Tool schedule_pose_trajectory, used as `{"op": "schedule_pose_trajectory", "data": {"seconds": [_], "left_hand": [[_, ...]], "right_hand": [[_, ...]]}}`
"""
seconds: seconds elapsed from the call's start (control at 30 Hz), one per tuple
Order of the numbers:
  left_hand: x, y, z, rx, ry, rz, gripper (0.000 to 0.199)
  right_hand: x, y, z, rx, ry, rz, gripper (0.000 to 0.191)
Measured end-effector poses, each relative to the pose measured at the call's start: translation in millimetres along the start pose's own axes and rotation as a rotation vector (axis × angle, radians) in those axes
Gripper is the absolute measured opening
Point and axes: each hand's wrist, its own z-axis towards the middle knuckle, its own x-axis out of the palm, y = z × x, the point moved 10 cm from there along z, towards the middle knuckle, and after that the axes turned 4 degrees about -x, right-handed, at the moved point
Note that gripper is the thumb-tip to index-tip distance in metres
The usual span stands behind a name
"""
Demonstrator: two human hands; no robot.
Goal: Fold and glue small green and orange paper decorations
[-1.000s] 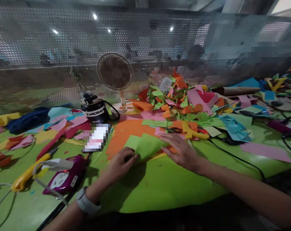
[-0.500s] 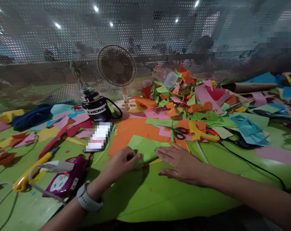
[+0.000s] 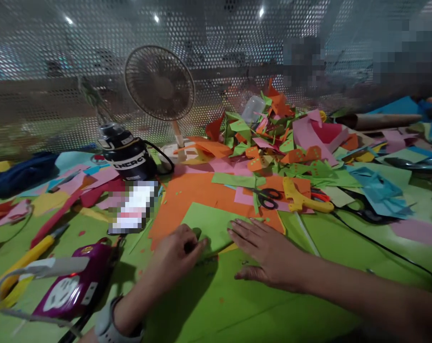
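Observation:
A light green sheet of paper (image 3: pixel 210 223) lies over a larger orange sheet (image 3: pixel 198 188) near the front of the table. At its lower left edge, my left hand (image 3: pixel 180 250) is closed, the curled fingers and thumb gripping the paper; the fingertips are partly hidden. My right hand (image 3: pixel 262 252) lies open on the sheet's right edge, its fingers stretched out flat and the thumb apart. Beyond the right hand, black-handled scissors (image 3: pixel 269 197) rest on paper scraps, beside a yellow glue gun (image 3: pixel 305 199).
On the left are a purple power strip (image 3: pixel 75 281), a second yellow glue gun (image 3: pixel 30 255) with cables, a blurred phone (image 3: pixel 135 207) and a dark bottle (image 3: pixel 128 155). Behind stand a fan (image 3: pixel 160 83) and a heap of coloured paper pieces (image 3: pixel 266 138) before a perforated screen.
The camera view has shifted, so the bottle, fan and power strip appear farther left. Both hands keep nearly the same pose on the green paper, the right hand still flat.

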Motion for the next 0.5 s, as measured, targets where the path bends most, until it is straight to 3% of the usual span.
{"op": "schedule_pose_trajectory", "data": {"seconds": [0.5], "left_hand": [[4.1,3.8,0.8,-0.036,0.044,0.034,0.039]], "right_hand": [[-2.5,0.5,-1.6,-0.011,-0.087,-0.029,0.079]]}}
